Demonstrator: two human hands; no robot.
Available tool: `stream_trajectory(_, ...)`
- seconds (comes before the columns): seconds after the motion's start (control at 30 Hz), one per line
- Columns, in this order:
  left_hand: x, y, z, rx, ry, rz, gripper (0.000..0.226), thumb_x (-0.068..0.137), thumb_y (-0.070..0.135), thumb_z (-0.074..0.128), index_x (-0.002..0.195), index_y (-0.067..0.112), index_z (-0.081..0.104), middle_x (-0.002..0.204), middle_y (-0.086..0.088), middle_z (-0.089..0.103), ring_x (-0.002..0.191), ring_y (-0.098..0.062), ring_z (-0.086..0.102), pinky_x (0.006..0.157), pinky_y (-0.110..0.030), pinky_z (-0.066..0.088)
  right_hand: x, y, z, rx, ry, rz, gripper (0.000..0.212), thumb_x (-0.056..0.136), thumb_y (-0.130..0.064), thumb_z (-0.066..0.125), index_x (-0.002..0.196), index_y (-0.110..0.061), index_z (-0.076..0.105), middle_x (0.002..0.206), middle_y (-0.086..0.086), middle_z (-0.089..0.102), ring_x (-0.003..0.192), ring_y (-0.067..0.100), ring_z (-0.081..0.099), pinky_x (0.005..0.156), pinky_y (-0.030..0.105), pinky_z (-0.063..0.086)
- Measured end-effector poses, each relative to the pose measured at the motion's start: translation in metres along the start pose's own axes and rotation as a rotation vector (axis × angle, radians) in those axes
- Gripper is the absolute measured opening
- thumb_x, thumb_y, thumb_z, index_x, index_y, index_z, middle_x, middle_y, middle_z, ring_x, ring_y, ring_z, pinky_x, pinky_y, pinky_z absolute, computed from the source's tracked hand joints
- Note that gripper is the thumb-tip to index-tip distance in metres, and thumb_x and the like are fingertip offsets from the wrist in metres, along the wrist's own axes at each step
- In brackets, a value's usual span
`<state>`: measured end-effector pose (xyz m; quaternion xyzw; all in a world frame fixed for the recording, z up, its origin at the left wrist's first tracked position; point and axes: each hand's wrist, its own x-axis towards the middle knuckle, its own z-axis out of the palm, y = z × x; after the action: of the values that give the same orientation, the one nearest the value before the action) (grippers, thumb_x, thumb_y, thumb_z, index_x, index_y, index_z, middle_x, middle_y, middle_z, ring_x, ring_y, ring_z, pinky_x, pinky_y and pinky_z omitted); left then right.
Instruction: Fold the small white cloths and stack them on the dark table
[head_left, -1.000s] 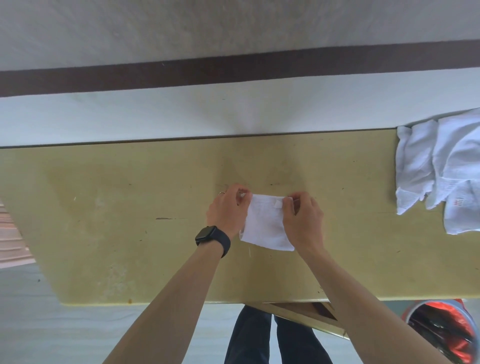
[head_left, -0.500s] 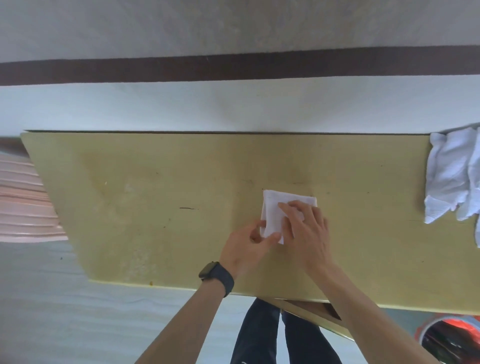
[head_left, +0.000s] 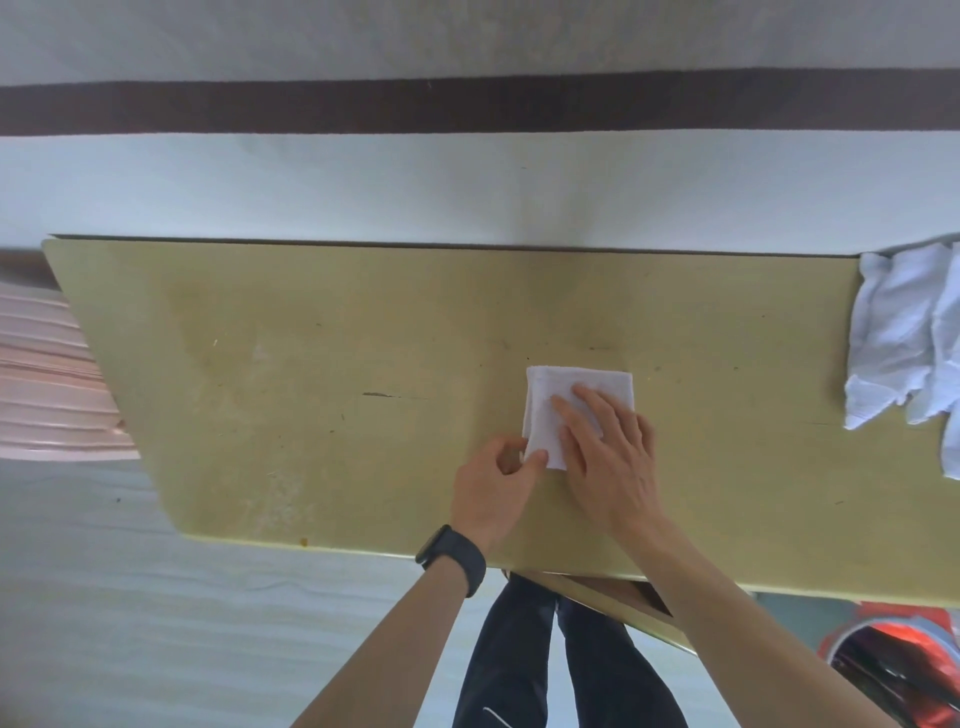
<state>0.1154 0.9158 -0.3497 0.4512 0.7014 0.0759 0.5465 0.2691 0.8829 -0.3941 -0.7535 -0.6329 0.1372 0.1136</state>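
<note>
Folded white cloth (head_left: 571, 400) lies mid-worktop (head_left: 311, 364). Right hand (head_left: 608, 457) presses flat on it, fingers spread, gripping nothing; left hand (head_left: 493, 483) pinches its near-left corner. Risk: fold springs open when pressure lifts. Unfolded cloth pile (head_left: 904, 332) waits far right.

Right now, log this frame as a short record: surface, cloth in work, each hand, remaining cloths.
surface: yellowish table
cloth in work: folded white cloth, flat on the table
left hand: pinching the cloth's near left corner
right hand: palm down, pressing the cloth
remaining cloths: unfolded white pile at the table's right end
stack: none visible
</note>
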Motion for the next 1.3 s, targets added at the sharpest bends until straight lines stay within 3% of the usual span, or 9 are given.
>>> stream_trajectory(0.1, 0.0, 0.007, -0.002, 0.161, 0.157, 0.196, 0.025, 0.09, 0.046, 0.061, 0.11, 0.031, 0.057, 0.09, 0.008, 0.062, 0.085, -0.013, 0.059, 0.075, -0.033, 0.051, -0.019, 0.003, -0.015, 0.081, 0.127, 0.114, 0.035, 0.098, -0.031, 0.047, 0.13, -0.026, 0.06, 0.141, -0.002, 0.052, 0.129, 0.022, 0.045, 0.102, 0.037, 0.032)
stream_trajectory(0.2, 0.012, 0.008, 0.003, 0.489, 0.315, 0.591, 0.035, 0.095, 0.037, 0.052, 0.128, 0.027, 0.056, 0.123, 0.005, 0.058, 0.111, -0.02, 0.052, 0.088, -0.037, 0.048, -0.039, 0.008, -0.024, 0.139, 0.156, 0.275, 0.034, 0.097, -0.031, 0.047, 0.129, -0.027, 0.058, 0.14, -0.003, 0.051, 0.127, 0.023, 0.042, 0.101, 0.039, 0.033)
stream_trajectory(0.3, 0.031, 0.001, 0.015, 0.786, 0.282, 0.886, 0.045, 0.098, 0.033, 0.045, 0.141, 0.022, 0.052, 0.148, 0.004, 0.047, 0.133, -0.021, 0.044, 0.107, -0.041, 0.037, -0.049, 0.011, -0.017, 0.103, 0.158, 0.224, 0.037, 0.1, -0.029, 0.041, 0.132, -0.022, 0.057, 0.145, -0.003, 0.05, 0.134, 0.021, 0.042, 0.103, 0.036, 0.03)
stream_trajectory(0.37, 0.038, -0.004, 0.019, 0.904, 0.217, 0.923, 0.05, 0.1, 0.034, 0.037, 0.147, 0.018, 0.045, 0.158, 0.005, 0.033, 0.144, -0.019, 0.034, 0.115, -0.047, 0.027, -0.048, 0.013, -0.011, 0.074, 0.148, 0.176, 0.041, 0.102, -0.031, 0.038, 0.137, -0.018, 0.055, 0.15, -0.001, 0.047, 0.138, 0.02, 0.041, 0.104, 0.039, 0.032)
stream_trajectory(0.63, 0.051, -0.007, 0.018, 1.011, 0.086, 0.73, 0.063, 0.103, 0.038, 0.027, 0.158, 0.019, 0.004, 0.165, 0.009, -0.005, 0.151, -0.009, -0.008, 0.12, -0.047, -0.004, -0.021, 0.019, 0.001, -0.019, -0.087, 0.168, 0.059, 0.104, -0.04, 0.018, 0.158, -0.018, 0.014, 0.165, -0.005, 0.01, 0.152, 0.015, 0.005, 0.12, 0.049, 0.01)
stream_trajectory(0.87, 0.054, -0.008, 0.011, 0.998, 0.007, 0.71, 0.065, 0.103, 0.047, 0.02, 0.157, 0.026, -0.01, 0.161, 0.016, -0.022, 0.148, -0.009, -0.022, 0.121, -0.048, -0.008, -0.021, 0.026, 0.0, -0.003, -0.151, 0.105, 0.062, 0.103, -0.043, 0.016, 0.158, -0.015, 0.013, 0.166, -0.003, 0.008, 0.153, 0.017, 0.002, 0.119, 0.056, 0.008)
stream_trajectory(0.97, 0.044, -0.005, 0.011, 0.859, 0.082, 0.702, 0.067, 0.101, 0.043, 0.028, 0.157, 0.028, -0.004, 0.165, 0.011, -0.009, 0.151, -0.012, -0.007, 0.122, -0.044, 0.001, -0.02, 0.021, -0.016, 0.091, -0.082, 0.189, 0.062, 0.102, -0.047, 0.023, 0.156, -0.017, 0.02, 0.164, 0.001, 0.016, 0.15, 0.02, 0.011, 0.118, 0.05, 0.014)
stream_trajectory(1.1, 0.03, 0.019, 0.013, 0.548, 0.26, 0.349, 0.064, 0.095, 0.045, 0.051, 0.149, 0.021, 0.028, 0.149, -0.006, 0.037, 0.131, -0.027, 0.036, 0.105, -0.039, 0.032, -0.002, 0.009, -0.041, 0.295, -0.04, 0.551, 0.063, 0.095, -0.047, 0.049, 0.148, -0.018, 0.031, 0.144, 0.004, 0.041, 0.128, 0.025, 0.038, 0.104, 0.04, 0.034)
stream_trajectory(1.3, 0.039, 0.064, 0.031, 0.378, 0.294, 0.011, 0.047, 0.091, 0.046, 0.058, 0.127, 0.017, 0.046, 0.125, -0.006, 0.055, 0.118, -0.026, 0.046, 0.1, -0.039, 0.034, 0.043, -0.005, -0.049, 0.434, -0.171, 0.826, 0.053, 0.088, -0.046, 0.064, 0.126, -0.016, 0.043, 0.12, 0.001, 0.054, 0.112, 0.025, 0.052, 0.082, 0.038, 0.046)
